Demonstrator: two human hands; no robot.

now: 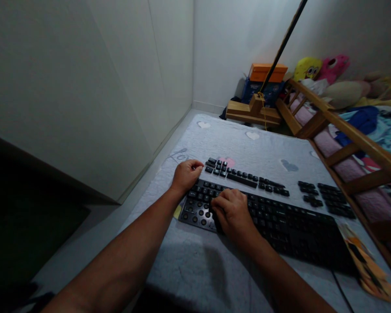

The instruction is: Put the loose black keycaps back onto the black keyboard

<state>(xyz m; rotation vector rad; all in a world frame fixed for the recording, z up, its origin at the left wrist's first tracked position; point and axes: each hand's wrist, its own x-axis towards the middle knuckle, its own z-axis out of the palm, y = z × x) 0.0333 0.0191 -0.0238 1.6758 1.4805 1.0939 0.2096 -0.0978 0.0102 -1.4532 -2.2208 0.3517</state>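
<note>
A black keyboard (pixel 289 234) lies on a pale cloth with heart prints. Round key sockets show bare at its left end, while keycaps cover much of the rest. My right hand (pixel 231 208) is over the keyboard's left part, its fingers pressed together; whatever they hold is hidden. At the keyboard's upper left corner is my left hand (pixel 186 176), fingers curled in a pinch on something too small to make out. Loose black keycaps (pixel 243 177) lie in rows beyond the keyboard, with further keycaps (pixel 334 198) grouped at the right.
An orange cloth (pixel 371 269) with dark slim tools lies right of the keyboard, near a cable. A wooden rail (pixel 355 130) runs along the right side. Beyond the cloth-covered surface are a wooden stand (pixel 254 111) with a pole and an orange box (pixel 267 72). A pale cabinet stands left.
</note>
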